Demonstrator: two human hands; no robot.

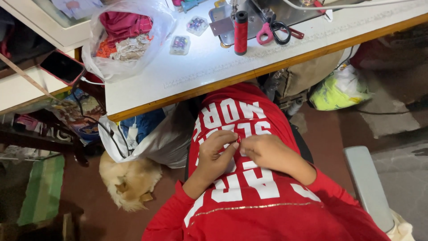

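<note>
A red garment (249, 196) with large white lettering lies over my lap, below the table edge. My left hand (215, 156) and my right hand (269, 152) meet on it at the middle. The fingertips of both hands pinch together at one small spot of the red cloth. Whatever small thing sits between the fingertips is too tiny to tell. Both of my sleeves are red.
Ahead is a white table (187, 76) with a wooden edge. It holds a sewing machine base (258, 13), a red thread spool (240, 27), pink-handled scissors (273, 31), small bead boxes (180, 44) and a clear bag of fabric (127, 38). A tan cat (129, 180) lies on the floor to my left, a grey seat (368, 187) to my right.
</note>
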